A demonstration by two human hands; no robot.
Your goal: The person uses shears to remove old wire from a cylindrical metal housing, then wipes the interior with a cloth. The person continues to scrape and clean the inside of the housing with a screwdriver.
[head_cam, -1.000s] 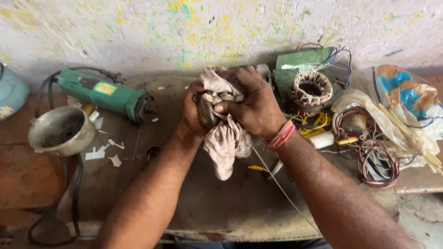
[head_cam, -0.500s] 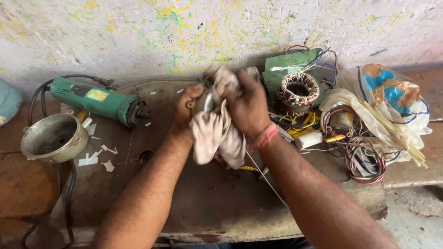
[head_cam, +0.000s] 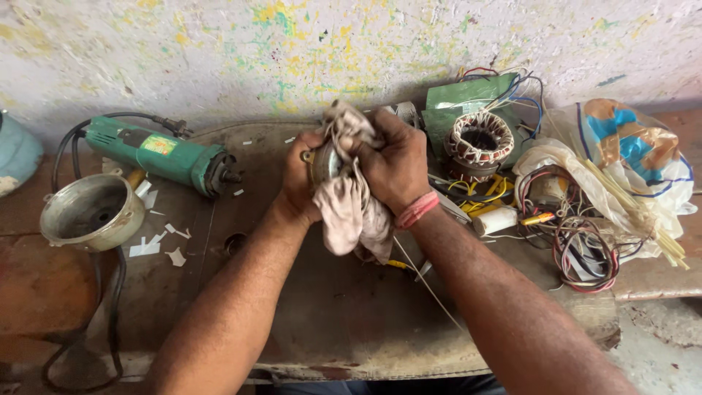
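Scene: worn workbench (head_cam: 329, 322) seen from above, set against a paint-speckled wall, with both of the person's forearms reaching in from the bottom of the frame.
Left hand (head_cam: 300, 186): at centre frame, fingers curled tight around a small round metal part (head_cam: 324, 162), gripping it from the left side.
Right hand (head_cam: 391, 164): just right of centre, fingers closed firmly over a dirty pinkish rag (head_cam: 351, 212) and pressing it onto the part; a red band circles the wrist.
Metal part: held above the bench between both hands, mostly hidden, only a rounded silver edge showing.
Rag: bunched over the part at the top, its loose tail hanging down below the hands.
Handling, as a judgement: the part looks rigid and dense for its size, possibly greasy and slippery, so a grip around its rim seems safest; the rag is soft, light and limp and can be taken anywhere.
Upper left: green angle grinder (head_cam: 164, 155) lying on its side, black cord looping away.
Left edge: open metal housing (head_cam: 91, 212) shaped like a bowl, with white paper scraps beside it.
Upper right: copper-wound stator (head_cam: 479, 143) in front of a green sheet.
Right: tangle of coloured wires (head_cam: 585, 252) and a crumpled plastic bag (head_cam: 621, 157).
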